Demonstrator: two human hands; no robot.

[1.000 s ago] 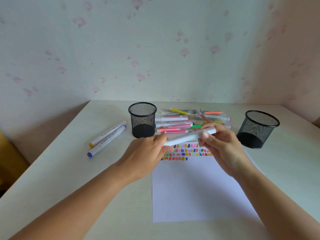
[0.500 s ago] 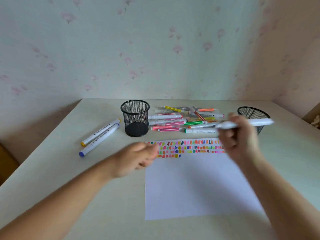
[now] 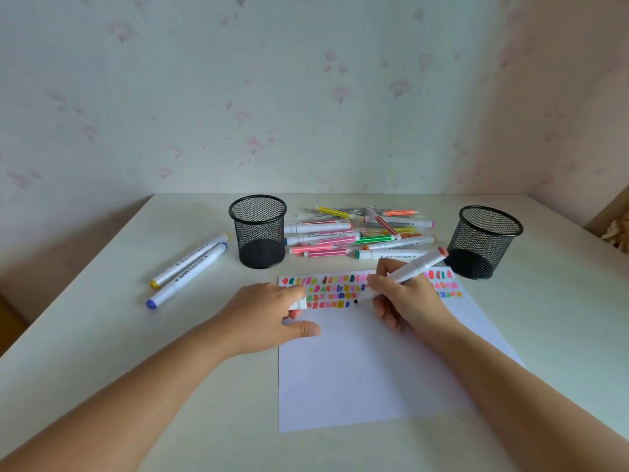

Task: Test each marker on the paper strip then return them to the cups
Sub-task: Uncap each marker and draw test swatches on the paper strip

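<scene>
Right hand (image 3: 408, 298) pinches a white marker (image 3: 413, 268) between thumb and fingers. Its dark tip touches the paper (image 3: 367, 369) at the end of the lowest row of colour swatches (image 3: 326, 288), and its orange end slants toward 1 o'clock. Left hand (image 3: 269, 311) curls around a small white piece (image 3: 300, 304), probably the cap, with the thumb resting on the sheet. Loose markers (image 3: 357, 235) lie at 12 o'clock, between the left cup (image 3: 258, 233) at 11 and the right cup (image 3: 483, 243) at 1. Two more markers (image 3: 190, 267) lie at 10 o'clock.

Black mesh cups (image 3: 258, 233), multicoloured swatches (image 3: 326, 291)
</scene>
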